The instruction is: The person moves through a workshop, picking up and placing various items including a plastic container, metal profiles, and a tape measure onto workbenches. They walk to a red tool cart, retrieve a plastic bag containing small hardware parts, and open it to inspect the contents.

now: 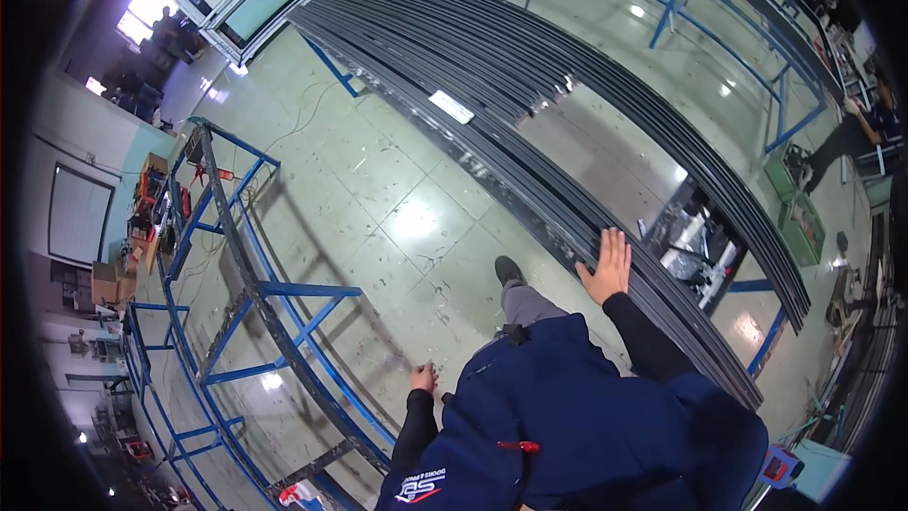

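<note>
Dark bars [567, 208] lie along the blue stand's [768, 341] near edge; handling them seems the step in hand. The right hand [610, 268] lies flat on them, unclamped; whether the left hand's [426, 378] curled fingers hold anything, I cannot tell. Lifting one likely calls for gripping its side.

long dark grey bars [454, 52], side by side across blue supports [768, 344], some shorter than others

Navy top [586, 407] (black sleeves [649, 336], close-fitting)
</note>
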Demonstrator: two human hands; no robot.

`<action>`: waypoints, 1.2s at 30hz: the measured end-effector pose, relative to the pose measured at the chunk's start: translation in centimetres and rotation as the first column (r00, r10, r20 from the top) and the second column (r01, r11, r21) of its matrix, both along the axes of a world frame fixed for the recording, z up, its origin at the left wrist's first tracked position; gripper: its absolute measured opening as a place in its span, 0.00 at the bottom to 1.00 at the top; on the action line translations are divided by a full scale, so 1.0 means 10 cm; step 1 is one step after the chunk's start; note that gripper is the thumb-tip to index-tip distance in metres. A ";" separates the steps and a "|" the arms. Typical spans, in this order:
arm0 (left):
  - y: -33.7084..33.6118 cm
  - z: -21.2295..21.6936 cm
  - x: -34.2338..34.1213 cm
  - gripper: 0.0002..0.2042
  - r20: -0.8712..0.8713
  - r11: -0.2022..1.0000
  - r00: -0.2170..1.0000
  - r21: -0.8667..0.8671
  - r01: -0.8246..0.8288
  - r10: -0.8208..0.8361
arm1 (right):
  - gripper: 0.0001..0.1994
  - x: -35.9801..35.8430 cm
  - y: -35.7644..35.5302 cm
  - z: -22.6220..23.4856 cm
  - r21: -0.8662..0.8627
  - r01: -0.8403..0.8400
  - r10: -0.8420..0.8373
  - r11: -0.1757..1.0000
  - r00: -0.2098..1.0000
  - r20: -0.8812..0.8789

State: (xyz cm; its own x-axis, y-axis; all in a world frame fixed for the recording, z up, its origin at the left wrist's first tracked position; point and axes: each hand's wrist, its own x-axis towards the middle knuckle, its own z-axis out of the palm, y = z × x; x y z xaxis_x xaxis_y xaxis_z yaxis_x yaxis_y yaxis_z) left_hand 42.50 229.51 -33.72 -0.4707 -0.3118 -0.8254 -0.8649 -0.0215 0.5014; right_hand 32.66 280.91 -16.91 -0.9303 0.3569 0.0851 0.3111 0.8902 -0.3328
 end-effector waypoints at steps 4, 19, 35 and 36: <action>0.17 -0.01 -1.24 0.21 -0.062 0.971 0.970 -0.061 0.230 -0.233 | 0.49 -0.70 -0.19 0.06 -0.058 0.031 -0.040 0.998 0.988 -0.151; -0.42 0.02 -3.86 0.25 -0.173 0.960 0.967 -0.241 0.142 -0.186 | 0.46 -5.13 -0.53 -0.19 0.206 0.111 -0.068 0.972 0.977 -0.204; -2.82 -0.05 -6.08 0.27 0.145 0.902 0.964 -0.346 0.259 -0.222 | 0.42 -8.14 -1.94 -0.72 0.318 0.396 -0.493 0.861 0.804 0.334; -3.03 -0.07 -6.38 0.28 0.060 0.880 0.985 -0.442 0.171 -0.162 | 0.42 -8.34 -2.18 -0.71 0.311 0.381 -0.480 0.870 0.798 0.365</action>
State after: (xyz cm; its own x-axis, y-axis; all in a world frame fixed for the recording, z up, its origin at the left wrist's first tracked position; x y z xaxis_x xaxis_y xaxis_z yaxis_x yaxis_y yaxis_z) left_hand -21.29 199.21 -34.38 -0.5327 -0.5663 -0.6289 -0.8462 0.3446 0.4065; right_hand -50.77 259.15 -24.02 -0.6457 0.7479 -0.1540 0.7432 0.6618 0.0985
